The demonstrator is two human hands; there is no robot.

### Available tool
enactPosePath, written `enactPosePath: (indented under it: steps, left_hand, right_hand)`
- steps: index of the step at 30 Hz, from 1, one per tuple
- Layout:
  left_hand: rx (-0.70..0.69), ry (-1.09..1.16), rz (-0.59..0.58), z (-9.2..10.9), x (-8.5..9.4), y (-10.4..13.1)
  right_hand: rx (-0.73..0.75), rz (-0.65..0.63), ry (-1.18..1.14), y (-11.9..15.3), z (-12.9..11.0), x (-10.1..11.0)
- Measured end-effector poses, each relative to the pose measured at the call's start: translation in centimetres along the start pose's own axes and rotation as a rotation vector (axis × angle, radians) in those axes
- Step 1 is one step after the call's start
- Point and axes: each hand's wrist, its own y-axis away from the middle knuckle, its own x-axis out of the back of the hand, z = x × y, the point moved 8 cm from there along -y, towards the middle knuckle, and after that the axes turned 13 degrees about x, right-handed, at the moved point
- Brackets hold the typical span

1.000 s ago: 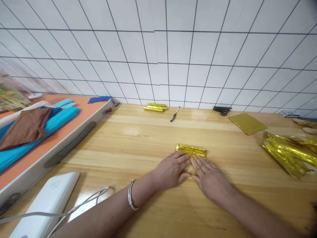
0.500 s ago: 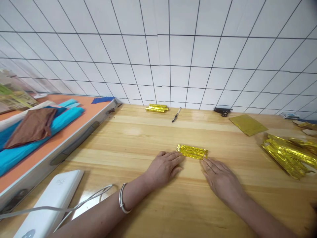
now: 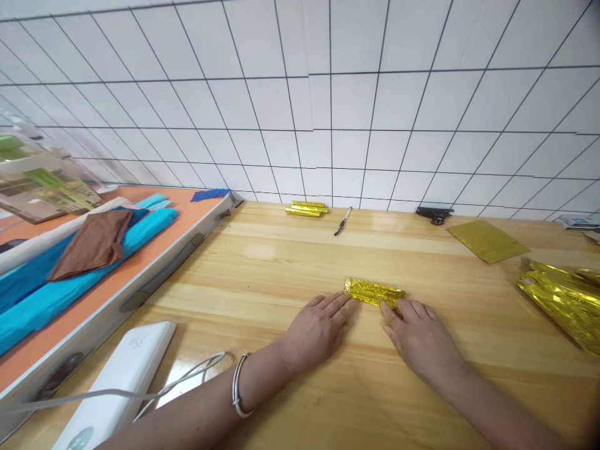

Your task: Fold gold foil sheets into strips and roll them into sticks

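A narrow folded strip of gold foil paper lies on the wooden table in front of me, with a fold running along its length. The fingertips of my left hand, pressed together, hold the strip's near left corner; the thumb is mostly hidden. My right hand has its fingers bent at the near right end, index fingertip against the near edge. Both palms face down, close to the tabletop. A silver bangle is on my left wrist.
Gold rolls, a pen, a black clip-like object and a flat gold sheet lie toward the wall. Crumpled gold foil is at right. A white power bank with a cable and an orange surface holding cloth-like pieces are left.
My view has shifted, so things sit farther right or lower. The strip looks narrower, its near edge folded inward. My right fingers have bent more and moved onto that edge.
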Motion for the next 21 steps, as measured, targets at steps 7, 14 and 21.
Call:
enactPosePath:
  steps: [7, 14, 21]
  left_hand:
    - [-0.011, -0.001, -0.009, 0.6, 0.3, -1.3]
    - [-0.020, 0.072, -0.007, 0.5, 0.7, -1.1]
    - [-0.027, 0.167, -0.002, -0.3, 0.1, -1.3]
  right_hand:
    - [0.008, 0.026, -0.019, -1.7, -1.0, 0.6]
    - [0.066, 0.034, -0.075, -1.8, -2.2, -0.9]
    - [0.103, 0.037, -0.124, -0.3, -1.5, -1.5]
